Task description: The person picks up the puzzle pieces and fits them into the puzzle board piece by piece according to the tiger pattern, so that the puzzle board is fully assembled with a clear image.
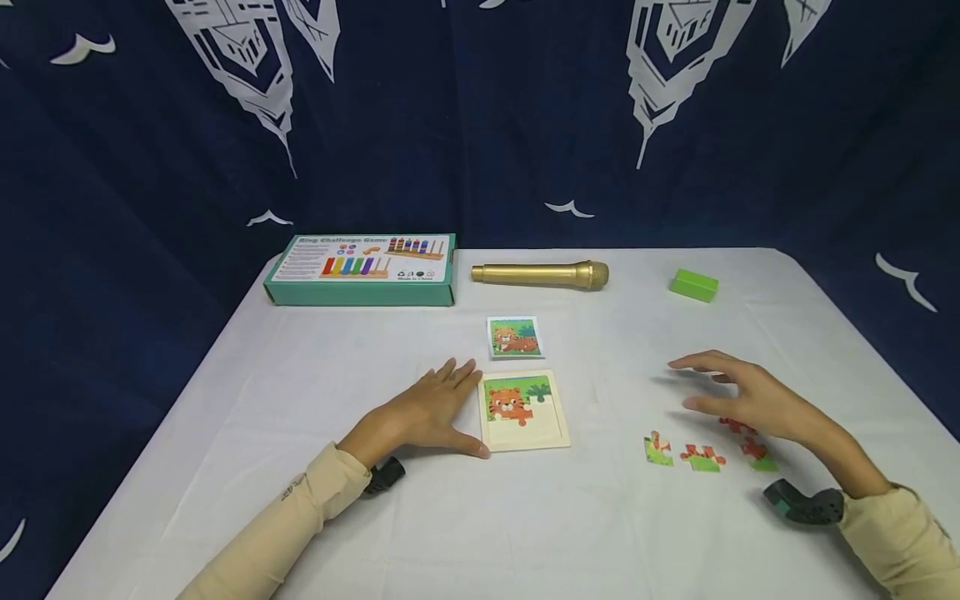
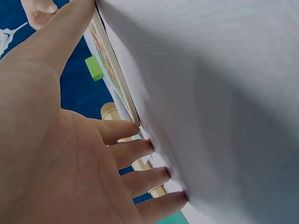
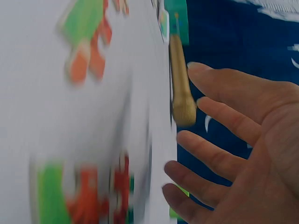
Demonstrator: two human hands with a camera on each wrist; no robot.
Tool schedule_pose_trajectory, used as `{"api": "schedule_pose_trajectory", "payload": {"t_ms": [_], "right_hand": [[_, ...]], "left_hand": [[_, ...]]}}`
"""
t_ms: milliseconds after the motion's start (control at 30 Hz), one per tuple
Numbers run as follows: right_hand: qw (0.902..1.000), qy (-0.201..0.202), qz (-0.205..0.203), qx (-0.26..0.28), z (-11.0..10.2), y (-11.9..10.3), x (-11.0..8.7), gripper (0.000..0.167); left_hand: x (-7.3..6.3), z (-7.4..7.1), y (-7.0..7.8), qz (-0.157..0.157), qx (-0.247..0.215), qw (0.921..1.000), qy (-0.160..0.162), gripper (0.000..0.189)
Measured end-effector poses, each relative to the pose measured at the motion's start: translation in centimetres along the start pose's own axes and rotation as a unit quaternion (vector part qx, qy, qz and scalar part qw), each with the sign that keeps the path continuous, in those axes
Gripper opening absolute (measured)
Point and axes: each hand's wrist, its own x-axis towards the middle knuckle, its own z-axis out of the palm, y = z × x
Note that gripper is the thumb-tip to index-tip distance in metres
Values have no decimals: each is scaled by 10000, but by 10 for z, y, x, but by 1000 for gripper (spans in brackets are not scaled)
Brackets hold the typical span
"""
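Observation:
My left hand (image 1: 435,410) rests with spread fingers at the left edge of a square puzzle board (image 1: 551,425), thumb and forefinger touching its side. In the board's upper left lies a part-built tiger picture (image 1: 512,403) with a green top strip. My right hand (image 1: 750,396) hovers over the table at the right, fingers loosely bent and holding nothing. Below it lie several loose jigsaw pieces: a green and orange one (image 1: 658,450), another (image 1: 703,458) beside it, and a red and green one (image 1: 759,454). A red piece (image 1: 737,426) is partly hidden by the hand.
Behind the board lies a small tiger picture card (image 1: 515,337). Farther back are a green game box (image 1: 360,271), a gold microphone (image 1: 540,275) and a lime-green block (image 1: 694,285). A dark blue curtain (image 1: 465,125) hangs behind the white table.

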Motion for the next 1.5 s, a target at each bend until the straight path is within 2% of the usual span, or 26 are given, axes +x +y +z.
{"api": "schedule_pose_trajectory", "payload": {"t_ms": [200, 400, 633, 900, 1033, 1233, 1500], "right_hand": [[9992, 11, 398, 28, -16, 31, -26, 50], [9977, -87, 670, -31, -20, 48, -39, 44], [9965, -24, 787, -286, -15, 51, -40, 38], [9956, -11, 874, -327, -10, 48, -39, 27], [9952, -42, 910, -369, -11, 47, -39, 27], [9914, -322, 1161, -511, -16, 46, -43, 33], [9935, -261, 1059, -319, -13, 47, -44, 31]], "left_hand": [[-1, -1, 0, 8, -16, 10000, 18, 115], [-2, -1, 0, 2, -41, 10000, 44, 114], [-1, 0, 0, 36, -72, 9999, 60, 114], [1, 1, 0, -5, -64, 10000, 60, 114], [1, 1, 0, -18, -40, 10000, 77, 114], [0, 2, 0, -12, -25, 10000, 62, 114], [0, 1, 1, -43, -11, 10000, 72, 114]]}}
